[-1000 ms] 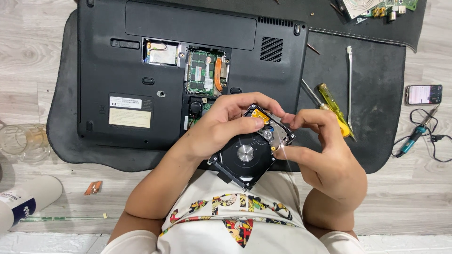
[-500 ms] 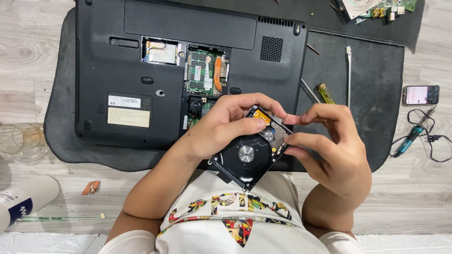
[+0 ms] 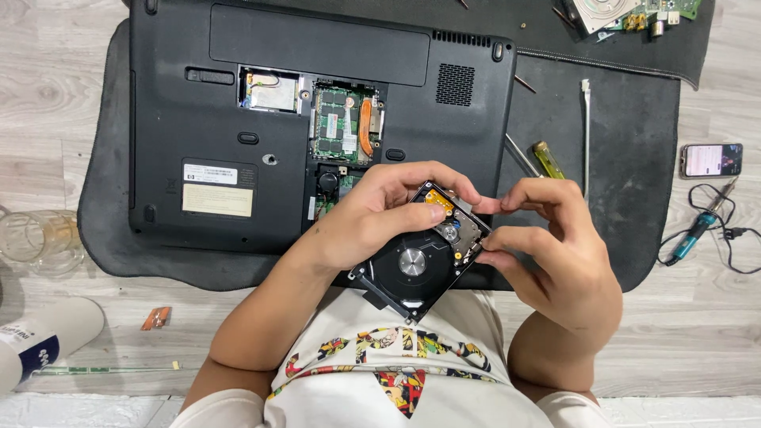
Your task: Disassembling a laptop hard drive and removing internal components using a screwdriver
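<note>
The left hand [image 3: 372,222] grips the opened hard drive [image 3: 420,257] from its ten o'clock side, fingers curled over the top edge, while the right hand [image 3: 555,246] pinches at the drive's two o'clock corner — thumb and forefinger closed on a small part there. The drive is held tilted above the person's lap, just at six o'clock of the upturned black laptop [image 3: 317,119]. A yellow-handled screwdriver [image 3: 548,158] lies on the dark mat [image 3: 626,158] at one o'clock — a phone [image 3: 712,159] sits farther at three.
</note>
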